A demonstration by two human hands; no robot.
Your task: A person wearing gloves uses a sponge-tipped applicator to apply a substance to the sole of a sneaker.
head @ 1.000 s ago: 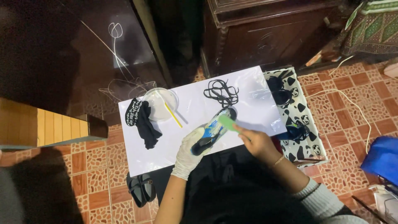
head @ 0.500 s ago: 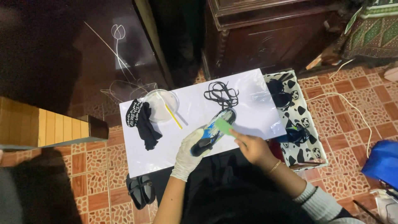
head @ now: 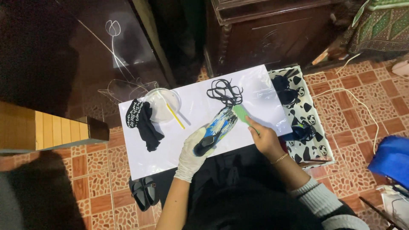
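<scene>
On a white sheet (head: 200,127) over a tiled floor, the gloved left hand (head: 191,153) grips a blue sports shoe (head: 215,130) while the right hand (head: 266,138), pinching a green sponge (head: 241,114), has slid toward its toe, so scrubbing continues.

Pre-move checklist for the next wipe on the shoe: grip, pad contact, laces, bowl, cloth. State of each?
1. Left hand, gloved, grips the heel end of the blue and white shoe: ok.
2. Right hand, bare, holds the green pad against the shoe's toe end: ok.
3. Black laces are out of the shoe, lying on the white sheet beyond its toe, close to the pad: ok.
4. Clear bowl with the yellow stick sits upright, left of the shoe: ok. Whether it holds liquid: cannot tell.
5. Black cloth lies apart from both hands: ok.
</scene>
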